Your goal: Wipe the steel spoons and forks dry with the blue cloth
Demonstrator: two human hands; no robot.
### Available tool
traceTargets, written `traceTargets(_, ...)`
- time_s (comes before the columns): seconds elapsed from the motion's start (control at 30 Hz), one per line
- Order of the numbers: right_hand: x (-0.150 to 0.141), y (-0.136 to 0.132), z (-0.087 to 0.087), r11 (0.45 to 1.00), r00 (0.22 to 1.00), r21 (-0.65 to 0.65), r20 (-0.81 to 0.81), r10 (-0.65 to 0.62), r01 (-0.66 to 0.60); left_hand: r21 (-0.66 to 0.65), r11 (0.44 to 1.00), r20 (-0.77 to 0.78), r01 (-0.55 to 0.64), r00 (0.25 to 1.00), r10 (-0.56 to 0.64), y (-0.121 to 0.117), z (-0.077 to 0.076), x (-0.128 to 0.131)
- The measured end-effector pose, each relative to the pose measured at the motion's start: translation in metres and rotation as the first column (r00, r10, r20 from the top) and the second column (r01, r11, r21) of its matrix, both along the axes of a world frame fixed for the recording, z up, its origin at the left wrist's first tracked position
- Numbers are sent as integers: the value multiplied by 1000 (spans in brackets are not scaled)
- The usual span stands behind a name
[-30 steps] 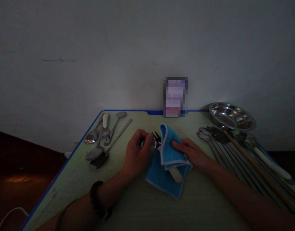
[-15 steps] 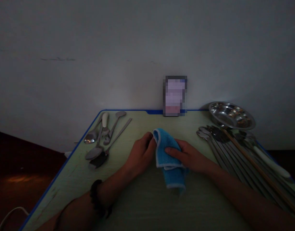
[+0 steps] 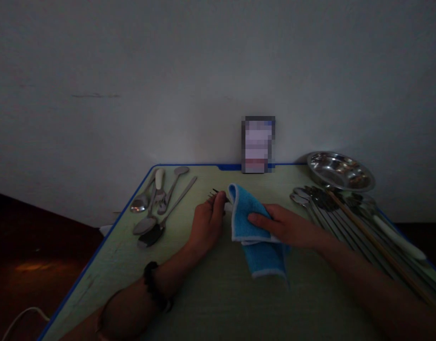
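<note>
A metal fork (image 3: 212, 193) is pinched in my left hand (image 3: 208, 222), its tines poking out past my thumb toward the far left. The fork's handle runs right, into a folded blue cloth (image 3: 249, 215) with a pale border. My right hand (image 3: 284, 225) grips this cloth, thumb on top, and its lower flap hangs over the table. Where the handle ends inside the cloth is hidden.
Several spoons and forks (image 3: 154, 208) lie at the table's left. At right are long-handled utensils and chopsticks (image 3: 349, 213), with a steel bowl (image 3: 340, 173) behind. A blurred phone (image 3: 258, 144) leans on the wall. The table (image 3: 189, 303) has a blue rim.
The fork's tines have come into view above my left hand. A gap has opened between that hand and the cloth, which my right hand has shifted slightly right.
</note>
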State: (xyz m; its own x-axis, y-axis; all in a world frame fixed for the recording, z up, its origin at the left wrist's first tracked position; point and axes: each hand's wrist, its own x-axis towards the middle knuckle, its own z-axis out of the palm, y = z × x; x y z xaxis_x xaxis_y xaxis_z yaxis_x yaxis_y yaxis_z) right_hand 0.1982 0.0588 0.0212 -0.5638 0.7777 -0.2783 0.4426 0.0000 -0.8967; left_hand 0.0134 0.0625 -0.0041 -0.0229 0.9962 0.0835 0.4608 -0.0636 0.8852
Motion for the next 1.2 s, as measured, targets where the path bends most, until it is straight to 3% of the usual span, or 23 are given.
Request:
traceTargets(0.17,18,1,24,995,994,11,50,96,-97,12,1000,120,-28,992,26,-2,-1,-1)
traceTargets(0.33,34,-6,46,996,996,7,28,88,-88,159,984,177,82,978,-111,-7,9,2)
traceTargets(0.47,29,-4,68,999,997,1,-64,-49,50,232,969,190,83,973,-129,4,49,11)
traceTargets(0.57,18,5,86,967,983,177,-66,-173,182,224,971,27,82,996,-91,22,88,16)
traceTargets(0.67,12,15,96,934,971,267,-75,-225,237,204,976,30,82,995,-90,30,110,15)
traceTargets(0.77,13,23,96,962,988,232,-98,-122,142,126,988,69,89,993,-98,28,113,10)
traceTargets(0.87,14,29,91,973,993,219,-104,-51,73,62,987,-36,147,989,-145,23,111,5)
traceTargets(0.93,14,32,89,972,993,223,-109,-44,67,61,986,-51,156,987,-153,23,111,3)
traceTargets(1.1,19,35,91,982,994,167,-82,-79,91,0,970,77,243,967,-243,31,106,2)
traceTargets(1.2,25,38,93,993,997,106,-63,-53,59,-6,976,116,220,969,-217,36,102,3)
